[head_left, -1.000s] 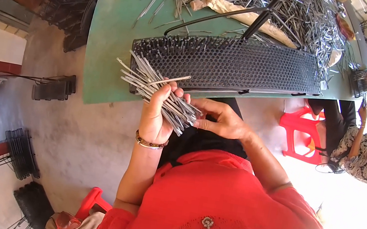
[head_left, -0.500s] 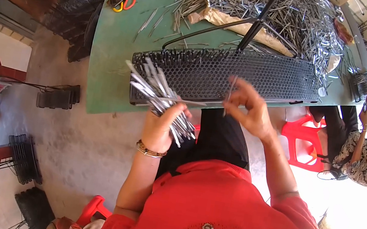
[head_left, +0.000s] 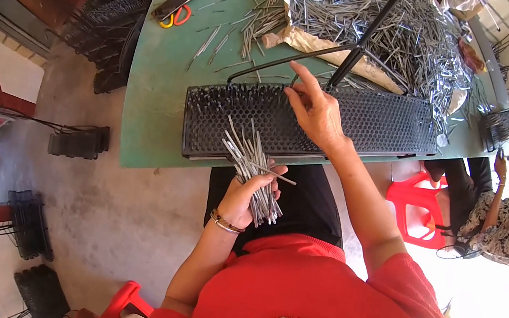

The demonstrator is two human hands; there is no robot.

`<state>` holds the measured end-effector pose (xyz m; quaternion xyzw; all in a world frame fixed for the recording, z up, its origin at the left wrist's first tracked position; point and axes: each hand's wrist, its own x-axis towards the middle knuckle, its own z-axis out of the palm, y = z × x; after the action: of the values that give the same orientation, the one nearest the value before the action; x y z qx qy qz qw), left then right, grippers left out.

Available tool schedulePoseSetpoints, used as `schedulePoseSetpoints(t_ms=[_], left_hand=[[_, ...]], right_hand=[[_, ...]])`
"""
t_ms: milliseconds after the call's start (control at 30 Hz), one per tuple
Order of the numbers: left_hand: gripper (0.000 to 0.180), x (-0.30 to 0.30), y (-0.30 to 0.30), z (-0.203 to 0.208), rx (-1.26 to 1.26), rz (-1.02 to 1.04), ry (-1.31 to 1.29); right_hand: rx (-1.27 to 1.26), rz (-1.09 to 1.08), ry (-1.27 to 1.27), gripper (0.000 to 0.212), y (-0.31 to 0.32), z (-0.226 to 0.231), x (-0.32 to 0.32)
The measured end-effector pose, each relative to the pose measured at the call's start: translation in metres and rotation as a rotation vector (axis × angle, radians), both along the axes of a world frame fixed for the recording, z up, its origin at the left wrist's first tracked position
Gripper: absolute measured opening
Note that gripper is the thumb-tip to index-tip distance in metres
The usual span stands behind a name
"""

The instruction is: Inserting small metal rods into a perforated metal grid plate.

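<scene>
My left hand is closed round a loose bundle of thin silvery metal rods, fanning out above the fist and poking out below it. One rod lies crosswise over the thumb. Ahead of it, a long black rack full of round holes sits along the table's near edge. Several holes toward its far left edge have rod ends standing in them. Over the rack's middle is my right hand, index finger raised, with thumb and another finger bent together at the far edge. Whatever is between those fingertips is too small to tell.
A big heap of metal rods on paper covers the back of the green table. A black metal frame rises behind the rack. Scissors and a phone lie far left. Another person works at the right, near a red stool.
My right hand has moved left and away from me, from in front of the rack to its far edge. My left hand with the bundle has shifted right and nearer to me.
</scene>
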<state>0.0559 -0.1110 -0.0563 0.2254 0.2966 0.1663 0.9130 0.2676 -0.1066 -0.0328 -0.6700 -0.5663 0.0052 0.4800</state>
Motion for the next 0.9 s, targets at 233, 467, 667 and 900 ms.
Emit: schedulePoseSetpoints(t_ms=[233, 467, 667, 900], left_hand=[[0.022, 0.001, 0.000, -0.002, -0.059, 0.030, 0.058], [0.021, -0.004, -0.004, 0.002, 0.089, -0.023, 0.054], [0.021, -0.008, 0.000, 0.012, 0.266, -0.240, -0.030], [0.045, -0.011, 0.001, 0.001, 0.207, -0.298, -0.030]], right_hand=[[0.092, -0.004, -0.179, 0.031, 0.003, -0.010, 0.000], [-0.068, 0.068, -0.056, 0.022, -0.012, 0.021, -0.016], [-0.513, 0.482, 0.871, 0.030, -0.017, 0.026, -0.025], [-0.168, 0.296, 0.757, 0.023, -0.009, 0.030, -0.021]])
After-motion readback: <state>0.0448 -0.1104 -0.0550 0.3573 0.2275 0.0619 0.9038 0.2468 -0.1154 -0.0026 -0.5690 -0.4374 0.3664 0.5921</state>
